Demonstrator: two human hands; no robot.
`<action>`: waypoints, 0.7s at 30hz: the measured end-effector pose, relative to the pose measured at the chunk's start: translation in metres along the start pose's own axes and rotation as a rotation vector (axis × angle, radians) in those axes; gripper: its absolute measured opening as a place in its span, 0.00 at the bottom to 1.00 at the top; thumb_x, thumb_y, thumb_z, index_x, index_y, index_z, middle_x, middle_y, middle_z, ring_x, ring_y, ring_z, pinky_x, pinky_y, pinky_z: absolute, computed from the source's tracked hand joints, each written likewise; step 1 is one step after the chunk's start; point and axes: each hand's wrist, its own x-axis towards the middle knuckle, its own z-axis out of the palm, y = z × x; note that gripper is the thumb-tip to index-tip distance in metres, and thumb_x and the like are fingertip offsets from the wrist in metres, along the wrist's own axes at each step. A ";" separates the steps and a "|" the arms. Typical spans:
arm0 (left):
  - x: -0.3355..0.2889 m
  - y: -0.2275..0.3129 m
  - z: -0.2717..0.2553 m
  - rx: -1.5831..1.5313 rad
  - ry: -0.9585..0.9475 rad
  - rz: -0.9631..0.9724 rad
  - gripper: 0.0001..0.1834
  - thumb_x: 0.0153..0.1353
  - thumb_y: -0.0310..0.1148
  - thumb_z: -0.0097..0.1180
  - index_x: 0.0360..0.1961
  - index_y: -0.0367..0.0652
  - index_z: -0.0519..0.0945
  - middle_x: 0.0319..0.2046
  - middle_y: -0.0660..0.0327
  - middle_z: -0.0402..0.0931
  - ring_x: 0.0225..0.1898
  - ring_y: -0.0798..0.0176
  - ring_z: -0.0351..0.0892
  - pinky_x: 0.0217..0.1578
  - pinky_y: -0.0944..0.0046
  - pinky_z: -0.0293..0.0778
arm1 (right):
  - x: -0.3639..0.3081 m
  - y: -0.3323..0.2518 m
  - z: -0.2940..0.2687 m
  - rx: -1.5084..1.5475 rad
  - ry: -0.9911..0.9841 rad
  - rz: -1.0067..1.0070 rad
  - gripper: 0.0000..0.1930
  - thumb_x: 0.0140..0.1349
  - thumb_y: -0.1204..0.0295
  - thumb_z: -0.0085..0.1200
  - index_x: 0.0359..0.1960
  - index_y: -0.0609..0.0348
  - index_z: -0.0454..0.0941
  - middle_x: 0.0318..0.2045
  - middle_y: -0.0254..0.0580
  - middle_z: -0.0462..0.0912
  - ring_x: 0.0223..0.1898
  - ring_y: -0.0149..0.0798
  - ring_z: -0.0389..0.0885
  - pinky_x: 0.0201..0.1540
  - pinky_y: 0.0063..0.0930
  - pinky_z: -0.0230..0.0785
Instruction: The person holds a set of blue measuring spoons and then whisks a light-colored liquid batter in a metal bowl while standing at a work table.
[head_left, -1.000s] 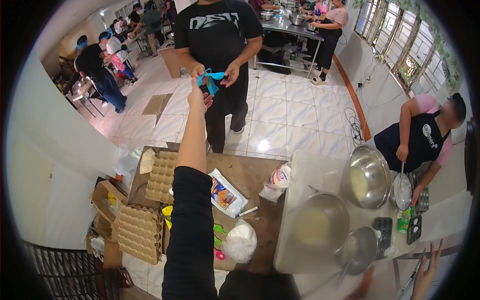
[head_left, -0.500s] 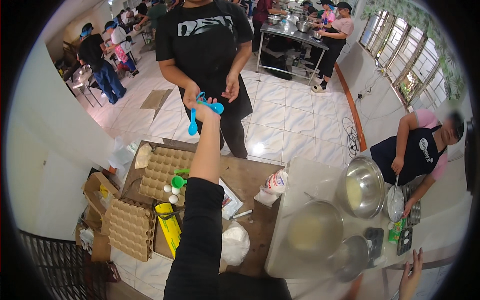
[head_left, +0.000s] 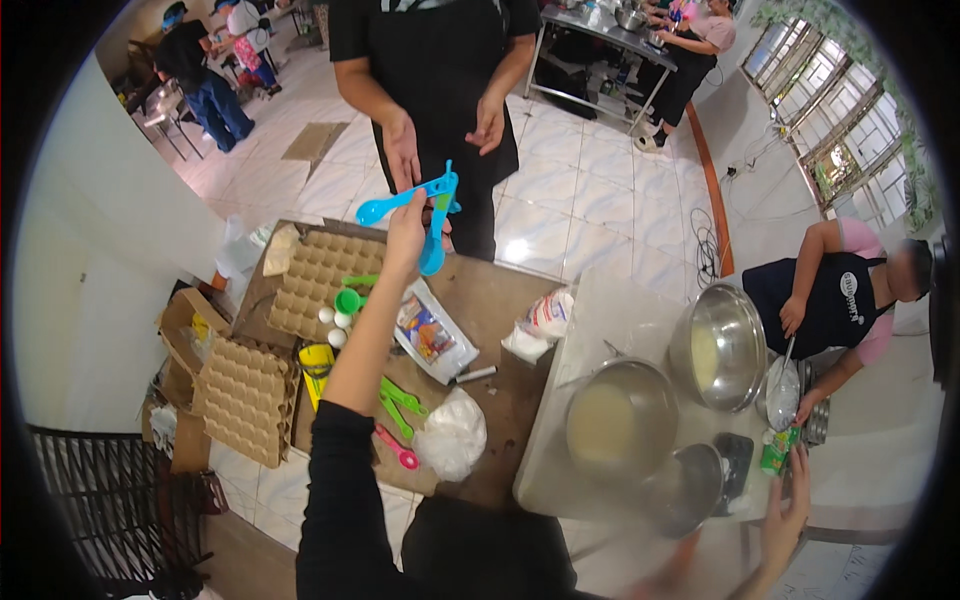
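My left hand [head_left: 404, 238], on a black-sleeved arm stretched forward, grips a set of blue measuring spoons [head_left: 434, 250] over the far edge of the brown table. Their bowls hang to either side of my fingers. Just beyond, the open hands [head_left: 403, 150] of a person in a black apron are held out, apart from my grip; one lies partly behind the spoons. At the lower right, my right hand [head_left: 786, 515] is raised with fingers spread, holding nothing. It is nearest a green box [head_left: 776, 452] and a dark muffin tin [head_left: 735, 462].
Egg trays [head_left: 245, 400], white eggs [head_left: 337, 337], a green measuring cup [head_left: 348, 301], green spoons [head_left: 398, 405], a pink spoon [head_left: 397, 447] and a white bag [head_left: 453, 435] lie on the brown table. Steel bowls [head_left: 720, 290] stand right, where another person [head_left: 835, 300] holds a whisk-like tool.
The blue spoons have come away from the other person's hands and back toward me in my left hand. My right hand has moved up and left. My view has tilted downward.
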 end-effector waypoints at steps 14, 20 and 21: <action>-0.129 0.146 0.047 0.815 -1.000 -0.326 0.24 0.66 0.47 0.46 0.26 0.35 0.79 0.13 0.61 0.73 0.11 0.69 0.72 0.13 0.71 0.68 | 0.086 -0.211 0.163 0.856 -0.466 -0.629 0.18 0.60 0.73 0.53 0.52 0.63 0.71 0.44 0.46 0.79 0.46 0.37 0.77 0.49 0.28 0.67; -0.134 0.156 0.065 1.028 -1.265 -0.226 0.19 0.64 0.43 0.49 0.27 0.37 0.80 0.15 0.63 0.76 0.13 0.71 0.74 0.14 0.72 0.69 | 0.053 -0.231 0.154 1.174 -1.057 -0.239 0.11 0.66 0.68 0.47 0.43 0.63 0.75 0.29 0.32 0.82 0.27 0.18 0.72 0.28 0.15 0.62; -0.134 0.157 0.069 1.022 -1.272 -0.224 0.19 0.64 0.43 0.49 0.27 0.37 0.80 0.15 0.63 0.76 0.13 0.71 0.74 0.14 0.72 0.69 | 0.051 -0.229 0.152 1.218 -1.041 -0.207 0.11 0.66 0.69 0.46 0.43 0.64 0.75 0.29 0.32 0.82 0.26 0.17 0.71 0.28 0.15 0.61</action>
